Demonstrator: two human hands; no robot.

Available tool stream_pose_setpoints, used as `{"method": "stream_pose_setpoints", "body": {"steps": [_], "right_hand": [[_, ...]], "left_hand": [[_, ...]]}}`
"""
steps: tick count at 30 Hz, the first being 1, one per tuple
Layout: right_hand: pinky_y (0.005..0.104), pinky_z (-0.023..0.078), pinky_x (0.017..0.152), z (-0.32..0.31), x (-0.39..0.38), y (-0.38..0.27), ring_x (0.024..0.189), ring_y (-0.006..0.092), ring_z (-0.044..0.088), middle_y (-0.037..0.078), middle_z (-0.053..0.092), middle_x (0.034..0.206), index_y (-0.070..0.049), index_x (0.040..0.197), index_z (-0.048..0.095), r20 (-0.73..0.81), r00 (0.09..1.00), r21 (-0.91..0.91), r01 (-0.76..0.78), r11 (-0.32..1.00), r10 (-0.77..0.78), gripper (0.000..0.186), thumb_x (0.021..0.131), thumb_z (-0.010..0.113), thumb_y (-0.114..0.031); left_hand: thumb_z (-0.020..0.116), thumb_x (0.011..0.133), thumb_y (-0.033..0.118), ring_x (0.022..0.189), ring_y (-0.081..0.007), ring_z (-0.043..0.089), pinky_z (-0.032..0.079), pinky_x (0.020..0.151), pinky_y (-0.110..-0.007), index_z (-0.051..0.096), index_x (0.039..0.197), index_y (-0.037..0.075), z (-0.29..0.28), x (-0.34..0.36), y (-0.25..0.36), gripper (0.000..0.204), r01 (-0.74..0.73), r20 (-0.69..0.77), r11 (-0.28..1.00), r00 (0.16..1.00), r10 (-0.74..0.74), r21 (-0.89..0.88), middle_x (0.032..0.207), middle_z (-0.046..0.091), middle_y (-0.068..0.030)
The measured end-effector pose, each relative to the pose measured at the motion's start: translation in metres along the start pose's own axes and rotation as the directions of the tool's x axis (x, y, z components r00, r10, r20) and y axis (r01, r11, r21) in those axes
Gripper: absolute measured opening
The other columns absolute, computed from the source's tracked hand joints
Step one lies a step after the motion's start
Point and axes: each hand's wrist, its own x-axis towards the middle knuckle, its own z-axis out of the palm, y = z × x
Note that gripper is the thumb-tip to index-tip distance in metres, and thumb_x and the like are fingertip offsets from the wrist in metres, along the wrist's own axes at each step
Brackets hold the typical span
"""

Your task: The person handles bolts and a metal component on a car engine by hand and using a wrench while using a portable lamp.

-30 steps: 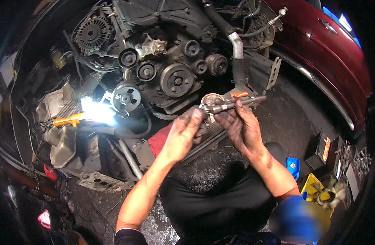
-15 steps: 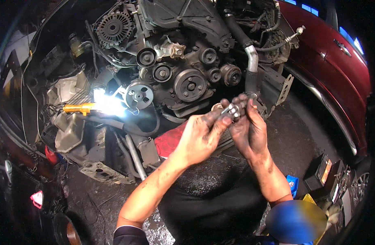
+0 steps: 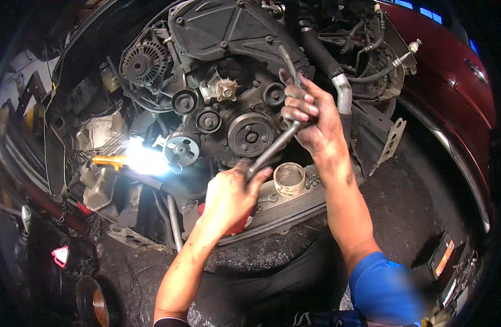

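Note:
A long-handled socket wrench is held between my two hands, in front of the engine's belt side. My left hand is closed round the lower end of its handle. Higher up, my right hand grips it near the head, where a slim extension sticks out past the fingers toward the black timing cover. The extension's tip appears apart from the cover. Just left of the handle lies the crankshaft pulley; smaller pulleys surround it. My fingers hide the joint of the wrench.
A lit work lamp shines at the left, near the grooved pulley. Below my hands, a round tub, small metal parts and a wrench rest on the ledge, beside a red cloth. A dark red car door stands right.
My hands were together on small metal pieces; now they are apart along the socket wrench. The right hand rose, the left moved lower left. The view has shifted slightly.

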Motion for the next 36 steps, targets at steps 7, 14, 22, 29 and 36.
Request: {"method": "stream_pose_setpoints", "body": {"steps": [7,14,22,29,36], "right_hand": [[0.0208,0.035,0.048,-0.020,0.051,-0.025,0.045,0.0016,0.038,-0.008,0.043,0.061,-0.004,0.095,0.050,0.117,0.991,0.238,-0.090,0.967,0.064,0.017,0.103,0.045,-0.018],[0.0243,0.041,0.055,-0.012,0.066,-0.028,0.058,0.0065,0.049,-0.001,0.050,0.069,0.002,0.104,0.053,0.034,0.999,0.388,-0.005,0.922,-0.009,0.019,0.102,0.045,-0.015],[0.0334,0.059,0.071,0.030,0.093,-0.044,0.075,0.0228,0.065,0.015,0.064,0.082,0.007,0.095,0.057,0.032,0.989,0.678,0.082,0.730,-0.141,0.024,0.095,0.035,-0.004],[0.0305,0.048,0.061,0.009,0.091,-0.066,0.061,0.0185,0.052,0.007,0.053,0.071,0.003,0.092,0.050,0.184,0.983,0.494,-0.115,0.862,0.026,0.014,0.092,0.037,-0.004],[0.0305,0.052,0.070,0.019,0.082,-0.065,0.078,0.0178,0.062,0.011,0.061,0.083,0.006,0.117,0.046,-0.150,0.987,0.173,0.088,0.981,-0.062,0.031,0.101,0.038,-0.019]], "left_hand": [[0.073,0.086,0.034,0.068,-0.0340,0.068,0.053,0.060,-0.040,0.068,0.094,-0.004,-0.029,0.033,0.005,0.039,-0.123,-0.339,0.945,0.913,0.228,0.304,0.074,0.066,-0.0188],[0.073,0.086,0.034,0.068,-0.0341,0.065,0.051,0.062,-0.042,0.066,0.093,0.000,-0.070,0.059,0.028,0.035,-0.063,-0.279,0.911,0.941,0.190,0.408,0.073,0.064,-0.0151],[0.067,0.091,0.027,0.093,-0.0350,0.069,0.052,0.086,-0.040,0.065,0.119,0.009,-0.143,0.134,0.057,0.033,-0.098,-0.206,0.431,0.770,0.604,0.897,0.099,0.070,-0.0146],[0.066,0.091,0.048,0.062,-0.0090,0.042,0.034,0.054,-0.030,0.066,0.098,0.001,-0.074,0.102,0.051,0.048,0.084,0.030,0.996,0.996,-0.084,0.009,0.065,0.050,0.0010],[0.064,0.092,0.047,0.068,-0.0091,0.047,0.038,0.060,-0.029,0.069,0.096,-0.001,-0.063,0.106,0.032,0.048,0.097,0.060,0.992,0.994,-0.093,-0.078,0.071,0.057,0.0000]]}}
